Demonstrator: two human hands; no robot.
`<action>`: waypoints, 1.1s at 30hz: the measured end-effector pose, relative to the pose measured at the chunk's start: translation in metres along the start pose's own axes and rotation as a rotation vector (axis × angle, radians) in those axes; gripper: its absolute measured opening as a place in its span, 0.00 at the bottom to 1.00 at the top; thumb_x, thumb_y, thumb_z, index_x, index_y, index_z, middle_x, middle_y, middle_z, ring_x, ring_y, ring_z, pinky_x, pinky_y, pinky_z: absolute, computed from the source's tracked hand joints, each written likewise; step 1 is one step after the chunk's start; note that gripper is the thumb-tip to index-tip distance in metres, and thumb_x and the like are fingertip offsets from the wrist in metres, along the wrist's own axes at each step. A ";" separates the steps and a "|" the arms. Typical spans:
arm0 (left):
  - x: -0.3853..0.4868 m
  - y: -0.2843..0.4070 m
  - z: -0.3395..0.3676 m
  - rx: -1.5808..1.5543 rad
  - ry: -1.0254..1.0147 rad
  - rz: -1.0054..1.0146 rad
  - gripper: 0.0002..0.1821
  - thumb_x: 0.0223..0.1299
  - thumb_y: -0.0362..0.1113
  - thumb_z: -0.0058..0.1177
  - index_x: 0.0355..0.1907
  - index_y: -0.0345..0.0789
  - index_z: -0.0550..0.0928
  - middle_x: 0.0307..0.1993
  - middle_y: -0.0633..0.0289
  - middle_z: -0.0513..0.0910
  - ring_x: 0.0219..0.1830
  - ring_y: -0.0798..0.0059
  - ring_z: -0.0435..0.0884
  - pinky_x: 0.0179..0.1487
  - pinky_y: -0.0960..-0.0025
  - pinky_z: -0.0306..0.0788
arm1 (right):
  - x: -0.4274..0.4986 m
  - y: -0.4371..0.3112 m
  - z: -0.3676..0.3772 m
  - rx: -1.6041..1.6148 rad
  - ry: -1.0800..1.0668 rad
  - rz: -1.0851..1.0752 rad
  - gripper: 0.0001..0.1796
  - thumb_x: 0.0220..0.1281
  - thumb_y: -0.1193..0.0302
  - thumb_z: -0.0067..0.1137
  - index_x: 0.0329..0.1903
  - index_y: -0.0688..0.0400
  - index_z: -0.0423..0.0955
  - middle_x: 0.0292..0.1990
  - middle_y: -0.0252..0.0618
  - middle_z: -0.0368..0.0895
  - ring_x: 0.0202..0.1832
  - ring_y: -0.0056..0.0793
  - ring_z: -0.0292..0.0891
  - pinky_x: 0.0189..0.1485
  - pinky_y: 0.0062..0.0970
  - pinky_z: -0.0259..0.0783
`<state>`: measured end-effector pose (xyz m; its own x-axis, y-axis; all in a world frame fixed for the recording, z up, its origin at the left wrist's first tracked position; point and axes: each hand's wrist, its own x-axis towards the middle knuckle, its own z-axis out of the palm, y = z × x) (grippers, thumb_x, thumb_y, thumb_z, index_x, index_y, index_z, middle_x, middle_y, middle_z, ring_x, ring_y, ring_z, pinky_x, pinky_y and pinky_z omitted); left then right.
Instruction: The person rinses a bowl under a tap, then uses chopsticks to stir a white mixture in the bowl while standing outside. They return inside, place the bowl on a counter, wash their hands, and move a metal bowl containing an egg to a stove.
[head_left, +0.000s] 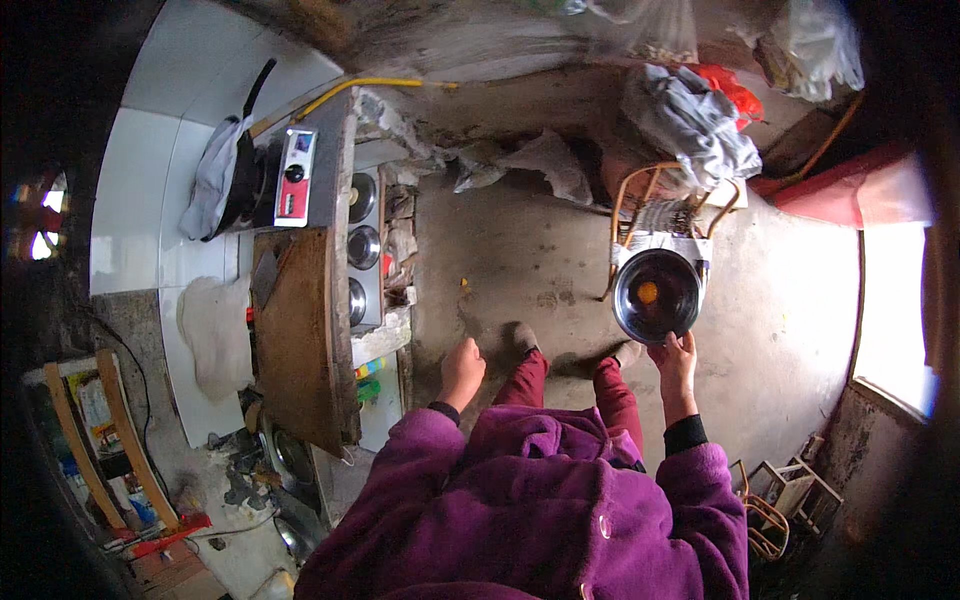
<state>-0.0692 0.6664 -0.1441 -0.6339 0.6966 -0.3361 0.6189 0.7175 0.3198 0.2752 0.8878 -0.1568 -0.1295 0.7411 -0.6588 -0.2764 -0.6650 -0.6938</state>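
Note:
Out to the right, my right hand (677, 367) grips the near rim of a shiny metal bowl (679, 319), thumb and fingers at its edge. A small round yellow-orange thing (646, 292) shows inside it; whether it is an egg yolk I cannot tell. The bowl hides part of a bamboo or cane chair (626, 195) behind it. My left hand (463, 369) is curled into a loose fist over the floor, with nothing visible in it, between my left leg and the counter.
To the left stands a counter with a wooden board (300, 330) and a control panel with a knob (295, 178). Several metal bowls (364, 247) sit on a shelf beside it. Grey cloth (701, 127) lies on the chair. Small stools (791, 487) stand low right, near a bright doorway (892, 315).

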 end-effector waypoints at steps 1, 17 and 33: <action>-0.005 -0.018 -0.006 -0.027 0.028 0.000 0.05 0.49 0.28 0.54 0.27 0.35 0.73 0.25 0.50 0.78 0.33 0.44 0.78 0.35 0.47 0.68 | 0.003 0.009 0.014 -0.010 -0.031 0.024 0.14 0.71 0.71 0.51 0.57 0.51 0.69 0.44 0.32 0.81 0.38 0.28 0.81 0.39 0.30 0.79; 0.050 -0.198 -0.053 -0.136 -0.437 -0.233 0.36 0.60 0.43 0.59 0.69 0.32 0.65 0.70 0.44 0.61 0.72 0.48 0.59 0.73 0.53 0.56 | 0.060 0.128 0.272 -0.145 -0.277 0.256 0.16 0.72 0.74 0.48 0.60 0.53 0.67 0.49 0.33 0.79 0.46 0.30 0.79 0.46 0.34 0.79; 0.396 -0.312 0.065 -1.074 0.298 -0.646 0.18 0.66 0.36 0.54 0.57 0.34 0.75 0.48 0.59 0.79 0.41 0.69 0.82 0.43 0.68 0.76 | 0.300 0.277 0.428 -0.398 -0.419 0.159 0.12 0.71 0.77 0.47 0.54 0.57 0.70 0.36 0.31 0.77 0.27 0.21 0.73 0.25 0.23 0.71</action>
<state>-0.4835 0.7181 -0.4348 -0.8416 0.0975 -0.5313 -0.4312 0.4712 0.7694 -0.2477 0.9655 -0.4218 -0.5272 0.5491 -0.6485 0.1445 -0.6941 -0.7052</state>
